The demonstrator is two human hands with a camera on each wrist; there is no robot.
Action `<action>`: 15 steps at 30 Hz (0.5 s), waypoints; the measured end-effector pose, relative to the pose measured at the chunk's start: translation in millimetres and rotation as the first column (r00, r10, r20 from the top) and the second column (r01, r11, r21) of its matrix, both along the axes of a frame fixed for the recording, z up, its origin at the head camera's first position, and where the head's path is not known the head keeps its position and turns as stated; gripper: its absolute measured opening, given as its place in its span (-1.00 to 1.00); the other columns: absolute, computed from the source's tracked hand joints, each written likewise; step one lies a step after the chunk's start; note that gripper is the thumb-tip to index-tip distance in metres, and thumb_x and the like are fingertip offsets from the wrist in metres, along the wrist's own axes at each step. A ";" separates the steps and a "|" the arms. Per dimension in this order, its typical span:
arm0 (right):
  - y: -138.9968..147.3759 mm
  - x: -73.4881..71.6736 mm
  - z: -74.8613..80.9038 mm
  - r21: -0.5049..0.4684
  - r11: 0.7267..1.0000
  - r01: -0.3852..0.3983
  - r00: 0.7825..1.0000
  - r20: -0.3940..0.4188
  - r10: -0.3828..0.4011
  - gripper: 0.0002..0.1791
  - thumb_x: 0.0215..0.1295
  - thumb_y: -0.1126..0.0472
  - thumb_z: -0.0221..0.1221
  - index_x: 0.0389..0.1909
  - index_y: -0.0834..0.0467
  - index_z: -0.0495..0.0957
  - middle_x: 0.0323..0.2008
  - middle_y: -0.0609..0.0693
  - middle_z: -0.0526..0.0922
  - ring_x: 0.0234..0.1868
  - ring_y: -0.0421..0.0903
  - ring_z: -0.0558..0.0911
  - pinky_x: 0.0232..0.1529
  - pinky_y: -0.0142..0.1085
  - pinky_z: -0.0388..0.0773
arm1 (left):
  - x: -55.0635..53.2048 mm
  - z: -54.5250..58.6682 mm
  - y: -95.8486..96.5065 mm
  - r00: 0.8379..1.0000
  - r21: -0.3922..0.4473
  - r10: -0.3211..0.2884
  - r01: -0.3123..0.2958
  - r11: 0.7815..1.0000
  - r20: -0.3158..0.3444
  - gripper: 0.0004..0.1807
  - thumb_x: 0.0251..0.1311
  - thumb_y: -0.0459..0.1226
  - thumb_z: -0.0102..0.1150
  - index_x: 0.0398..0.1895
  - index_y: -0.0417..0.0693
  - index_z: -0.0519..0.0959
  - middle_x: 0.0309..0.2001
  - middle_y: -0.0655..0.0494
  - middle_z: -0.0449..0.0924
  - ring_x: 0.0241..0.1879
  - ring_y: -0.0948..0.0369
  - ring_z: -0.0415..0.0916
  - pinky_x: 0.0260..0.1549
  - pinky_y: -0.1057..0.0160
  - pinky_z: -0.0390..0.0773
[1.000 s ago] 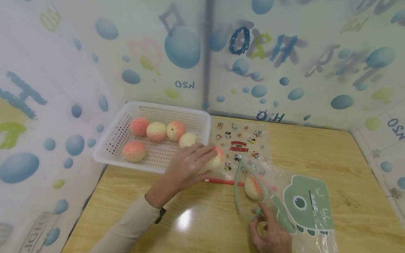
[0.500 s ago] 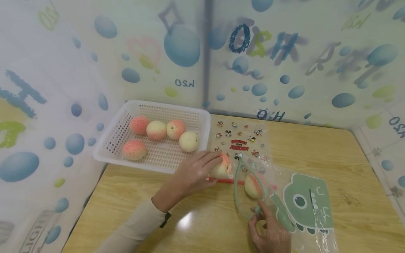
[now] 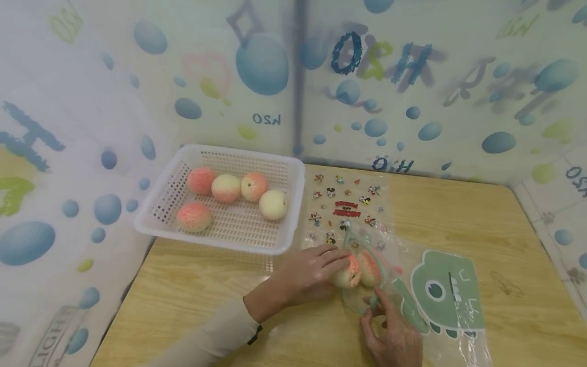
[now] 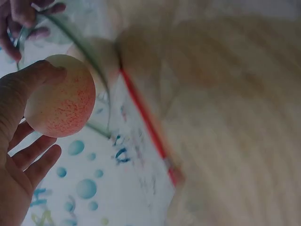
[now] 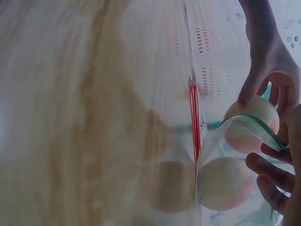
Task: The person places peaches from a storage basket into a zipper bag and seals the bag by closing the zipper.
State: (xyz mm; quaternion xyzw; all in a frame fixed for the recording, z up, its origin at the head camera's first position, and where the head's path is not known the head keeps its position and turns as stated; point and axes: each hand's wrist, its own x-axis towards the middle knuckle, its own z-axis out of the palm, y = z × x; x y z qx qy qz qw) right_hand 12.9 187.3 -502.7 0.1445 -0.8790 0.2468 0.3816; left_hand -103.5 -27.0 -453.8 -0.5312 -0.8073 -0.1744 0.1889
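My left hand (image 3: 308,275) grips a pale peach with red blush (image 3: 347,275) between thumb and fingers, at the mouth of a clear zip bag printed with a green dinosaur (image 3: 447,293). Inside the bag, close beside it, lies another peach (image 3: 369,267). The right hand (image 3: 392,334) pinches the bag's green zip edge, and the mouth gapes in a loop. In the left wrist view, the held peach (image 4: 63,101) overlaps the green rim. From the right wrist, that peach (image 5: 254,125) shows behind the zip edge (image 5: 256,120).
A white perforated basket (image 3: 204,240) at the left holds several peaches (image 3: 226,188). A second clear zip bag, with cartoon print (image 3: 346,206) and a red slider strip (image 4: 146,115), lies flat behind the hands. Patterned walls enclose the wooden table (image 3: 449,214).
My left hand has carried the peach rightward and toward me, from near the basket to the dinosaur bag's mouth. The right hand keeps its hold on the bag edge.
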 end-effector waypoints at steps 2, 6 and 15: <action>-0.5 -0.7 -0.8 0.007 1.000 0.010 1.000 -0.020 -0.010 -0.48 0.38 0.04 -0.03 0.00 0.41 0.61 -0.48 -0.02 0.73 -0.70 -0.16 0.56 -0.72 -0.46 0.41 | 3.3 -5.9 5.2 1.000 -0.033 -0.019 0.019 0.999 -0.001 -0.39 -0.05 -0.19 0.50 0.16 -0.10 0.61 0.25 0.06 0.56 0.19 0.11 0.52 0.23 0.29 0.42; -1.1 -2.6 -1.6 0.022 1.000 0.017 0.998 -0.055 -0.016 -0.50 0.37 0.04 -0.01 -0.03 0.38 0.64 -0.60 -0.07 0.66 -0.75 -0.17 0.47 -0.75 -0.45 0.36 | 8.3 -13.8 12.4 1.000 -0.083 -0.025 0.024 0.996 -0.009 -0.40 -0.02 -0.24 0.44 0.18 -0.09 0.59 0.27 0.07 0.54 0.23 0.12 0.49 0.27 0.29 0.37; 1.2 -4.9 -3.7 0.022 0.997 -0.070 0.992 -0.107 0.072 -0.55 0.36 0.10 0.00 -0.09 0.42 0.64 -0.58 -0.03 0.65 -0.74 -0.17 0.48 -0.74 -0.45 0.38 | 9.6 -24.3 26.1 1.000 -0.038 0.017 -0.016 0.999 0.013 -0.46 0.07 -0.27 0.38 0.19 0.11 0.60 0.13 -0.04 0.50 0.10 0.10 0.51 0.13 0.27 0.51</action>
